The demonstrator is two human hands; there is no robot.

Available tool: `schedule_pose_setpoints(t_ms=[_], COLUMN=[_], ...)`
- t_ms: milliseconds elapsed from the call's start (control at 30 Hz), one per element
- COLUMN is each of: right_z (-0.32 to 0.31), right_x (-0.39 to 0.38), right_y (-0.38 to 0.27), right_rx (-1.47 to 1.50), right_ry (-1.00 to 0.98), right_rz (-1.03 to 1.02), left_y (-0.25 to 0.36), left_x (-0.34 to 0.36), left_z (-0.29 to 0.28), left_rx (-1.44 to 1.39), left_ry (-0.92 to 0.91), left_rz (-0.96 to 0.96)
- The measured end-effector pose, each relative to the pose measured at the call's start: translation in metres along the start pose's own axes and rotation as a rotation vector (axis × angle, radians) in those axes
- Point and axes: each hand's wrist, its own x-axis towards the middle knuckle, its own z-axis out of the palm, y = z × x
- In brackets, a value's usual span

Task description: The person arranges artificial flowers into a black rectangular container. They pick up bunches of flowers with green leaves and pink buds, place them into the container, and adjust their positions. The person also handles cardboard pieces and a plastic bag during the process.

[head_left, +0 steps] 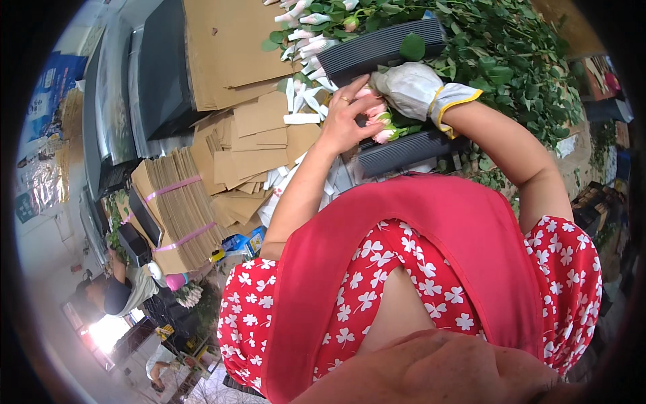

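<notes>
Several pink roses (382, 137) lie between two dark ribbed blocks, their heads pointing left. My left hand (346, 118), bare with a ring on one finger, curls its fingers and thumb round the rose heads. My right hand (407, 91), in a white glove with a yellow-edged cuff, lies beside it over the roses; its fingertips are hidden. Behind the gloved hand is the far ribbed block (380, 48), with a loose leaf on it. The near ribbed block (407, 153) sits just in front of the roses.
Leafy rose stems (498, 74) pile up at the far right. White-sleeved buds (306, 44) line the far middle. Cardboard pieces (259, 131) and a strapped cardboard bundle (178, 198) lie left. Another person (124, 289) is at the lower left.
</notes>
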Motion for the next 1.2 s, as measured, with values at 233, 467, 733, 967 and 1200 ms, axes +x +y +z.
schedule_pose_setpoints(t_ms=[233,467,733,967,1200], right_z=[-0.012,-0.048,-0.004,-0.017,-0.061], right_x=[-0.014,-0.098,-0.11,-0.109,0.022], right_y=[0.0,0.094,0.125,0.196,0.188], right_rx=[-0.029,-0.318,-0.072,0.427,-0.183], right_ry=[0.016,0.242,0.02,0.139,0.119], right_rz=[0.016,0.521,0.605,0.444,0.396], left_y=[-0.001,0.0,0.003,0.02,0.004], left_x=[0.008,0.003,0.008,0.018,0.012], left_z=[-0.007,0.015,0.004,-0.007,0.002], left_rx=[-0.025,-0.061,-0.017,-0.118,-0.104], left_ry=[-0.055,0.132,0.048,-0.057,-0.013], left_rz=[-0.071,-0.084,-0.039,-0.313,-0.142])
